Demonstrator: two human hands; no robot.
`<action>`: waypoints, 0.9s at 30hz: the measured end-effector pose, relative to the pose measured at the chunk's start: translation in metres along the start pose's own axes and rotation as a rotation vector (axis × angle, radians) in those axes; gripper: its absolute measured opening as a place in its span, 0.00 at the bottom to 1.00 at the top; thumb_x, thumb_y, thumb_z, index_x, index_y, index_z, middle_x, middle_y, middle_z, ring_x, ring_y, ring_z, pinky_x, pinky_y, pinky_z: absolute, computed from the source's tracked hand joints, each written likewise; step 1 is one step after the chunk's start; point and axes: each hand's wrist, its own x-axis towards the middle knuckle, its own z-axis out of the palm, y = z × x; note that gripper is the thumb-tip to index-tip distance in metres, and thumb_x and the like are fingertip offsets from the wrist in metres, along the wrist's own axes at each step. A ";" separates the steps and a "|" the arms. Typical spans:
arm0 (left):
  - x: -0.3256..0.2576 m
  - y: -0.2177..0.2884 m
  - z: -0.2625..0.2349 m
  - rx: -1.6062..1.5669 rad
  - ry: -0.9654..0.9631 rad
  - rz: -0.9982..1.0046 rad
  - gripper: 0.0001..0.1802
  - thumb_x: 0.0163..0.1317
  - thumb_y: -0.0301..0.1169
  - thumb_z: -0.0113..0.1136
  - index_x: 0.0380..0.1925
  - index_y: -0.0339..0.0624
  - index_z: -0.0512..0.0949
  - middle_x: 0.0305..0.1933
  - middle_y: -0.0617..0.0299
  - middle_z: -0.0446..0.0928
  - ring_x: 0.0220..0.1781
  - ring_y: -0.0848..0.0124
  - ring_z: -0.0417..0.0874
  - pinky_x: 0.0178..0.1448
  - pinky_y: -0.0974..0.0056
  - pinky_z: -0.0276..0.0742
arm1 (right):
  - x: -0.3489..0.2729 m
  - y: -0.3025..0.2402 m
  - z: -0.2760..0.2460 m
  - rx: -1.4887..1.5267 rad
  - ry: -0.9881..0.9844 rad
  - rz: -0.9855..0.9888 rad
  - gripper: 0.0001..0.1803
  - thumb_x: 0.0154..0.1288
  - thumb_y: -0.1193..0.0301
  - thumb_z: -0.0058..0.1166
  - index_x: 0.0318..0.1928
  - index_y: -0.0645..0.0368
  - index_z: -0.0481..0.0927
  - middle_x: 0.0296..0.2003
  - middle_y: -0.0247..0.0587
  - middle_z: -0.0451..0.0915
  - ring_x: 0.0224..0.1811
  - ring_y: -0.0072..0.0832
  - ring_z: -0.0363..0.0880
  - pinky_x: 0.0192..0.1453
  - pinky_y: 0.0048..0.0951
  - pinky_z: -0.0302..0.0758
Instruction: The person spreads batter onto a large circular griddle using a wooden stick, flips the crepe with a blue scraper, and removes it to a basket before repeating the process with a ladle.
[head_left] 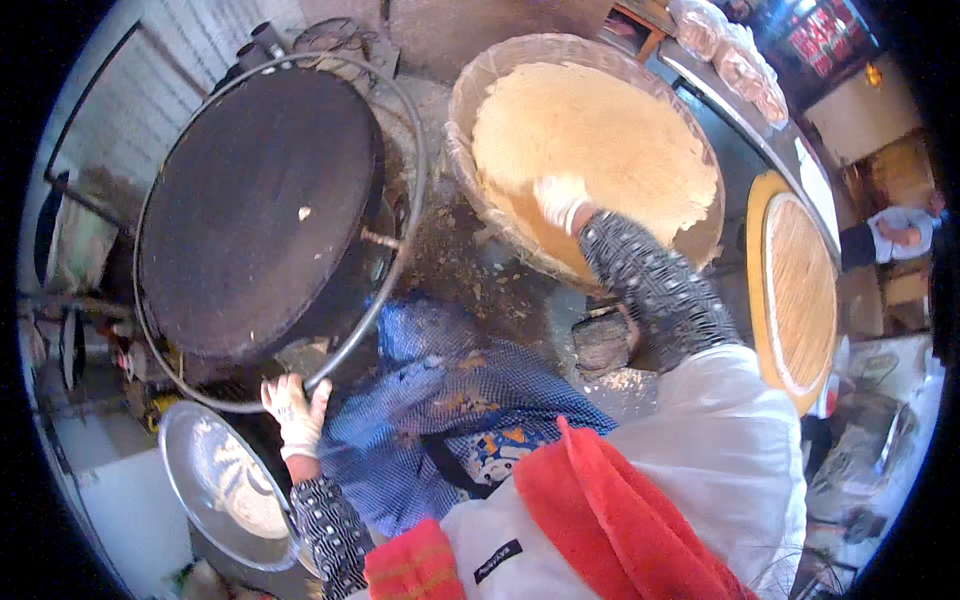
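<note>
My right hand [562, 200], in a white glove, is on a large, thin, tan flatbread [610, 140] at its near left edge. Motion smears its fingers, so their shape is unclear. The flatbread spreads over a wide round wicker basket [468, 95], its edge ragged on the right. At the lower left, my gloved left hand [293, 412] has its fingers over a metal ring [420, 170], thumb apart from the others. That ring surrounds a big round dark griddle [260, 210], which bears one small pale scrap [304, 213].
Below my left hand stands a metal basin [180, 470] with pale batter. Blue mesh cloth [450, 380] lies in front of me, near a wood block [603, 342]. A round wooden board [800, 290] leans at the right, bagged goods [740, 65] sit behind, and another person [905, 235] is far right.
</note>
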 end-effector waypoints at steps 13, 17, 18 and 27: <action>-0.018 -0.025 -0.049 0.219 -0.168 -0.060 0.17 0.59 0.46 0.55 0.31 0.41 0.73 0.36 0.50 0.74 0.45 0.48 0.74 0.63 0.46 0.64 | -0.035 -0.030 0.055 0.392 -0.461 0.269 0.15 0.61 0.64 0.53 0.42 0.57 0.86 0.44 0.53 0.84 0.49 0.45 0.83 0.49 0.41 0.80; -0.020 -0.020 -0.053 0.258 -0.201 -0.126 0.18 0.55 0.40 0.59 0.41 0.40 0.78 0.39 0.50 0.77 0.46 0.50 0.77 0.60 0.47 0.67 | -0.027 -0.027 0.099 0.460 -0.383 0.103 0.16 0.61 0.60 0.54 0.38 0.60 0.83 0.38 0.56 0.83 0.43 0.49 0.83 0.45 0.45 0.78; -0.011 -0.013 -0.048 0.250 -0.201 -0.132 0.18 0.55 0.42 0.61 0.38 0.40 0.79 0.39 0.51 0.79 0.46 0.52 0.79 0.57 0.49 0.70 | -0.030 -0.008 0.127 0.464 -0.354 0.034 0.17 0.61 0.60 0.54 0.36 0.61 0.83 0.36 0.57 0.82 0.42 0.50 0.83 0.44 0.45 0.78; 0.022 0.132 -0.070 -0.119 -0.035 -0.208 0.14 0.56 0.45 0.57 0.24 0.48 0.79 0.28 0.55 0.79 0.35 0.57 0.82 0.40 0.51 0.75 | -0.047 -0.148 -0.093 0.495 -0.012 -0.094 0.21 0.70 0.57 0.47 0.45 0.64 0.81 0.37 0.56 0.82 0.40 0.49 0.80 0.50 0.45 0.76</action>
